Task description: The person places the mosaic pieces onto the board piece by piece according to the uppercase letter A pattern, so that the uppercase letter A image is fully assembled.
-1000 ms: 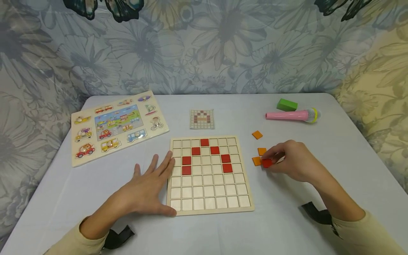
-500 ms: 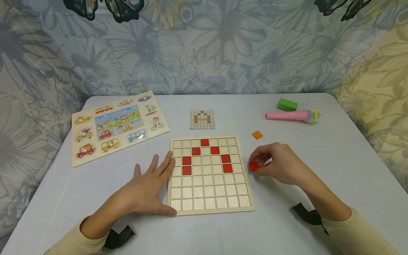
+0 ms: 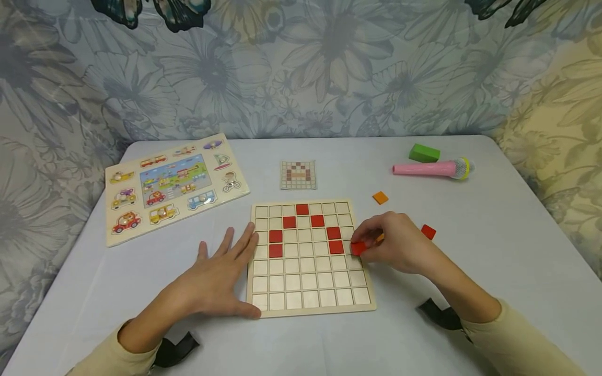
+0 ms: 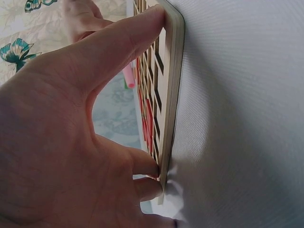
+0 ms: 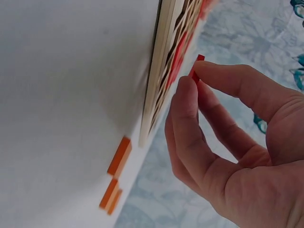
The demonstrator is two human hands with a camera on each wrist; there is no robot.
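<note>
My right hand (image 3: pixel 397 244) pinches a small red square tile (image 3: pixel 358 248) between thumb and fingertips, over the right edge of the wooden grid board (image 3: pixel 309 282). In the right wrist view the tile is held above the board's surface, apart from it. Several red tiles (image 3: pixel 289 222) sit in the board's upper cells, in an arch shape. My left hand (image 3: pixel 211 282) rests on the board's left edge with fingers spread; the left wrist view shows its thumb on the near corner of the rim. Orange tiles (image 5: pixel 119 156) lie beside the board, partly hidden by my right hand in the head view.
One orange tile (image 3: pixel 380 198) and one loose red tile (image 3: pixel 428 232) lie right of the board. Behind it is a small pattern card (image 3: pixel 298 175). A vehicle puzzle (image 3: pixel 176 188) is at back left; a pink toy microphone (image 3: pixel 428 168) and green block (image 3: pixel 424 153) at back right.
My right hand has carried the red tile leftward from beside the orange tiles to the board's right edge. A loose red tile has come into view behind it. My left hand stays put.
</note>
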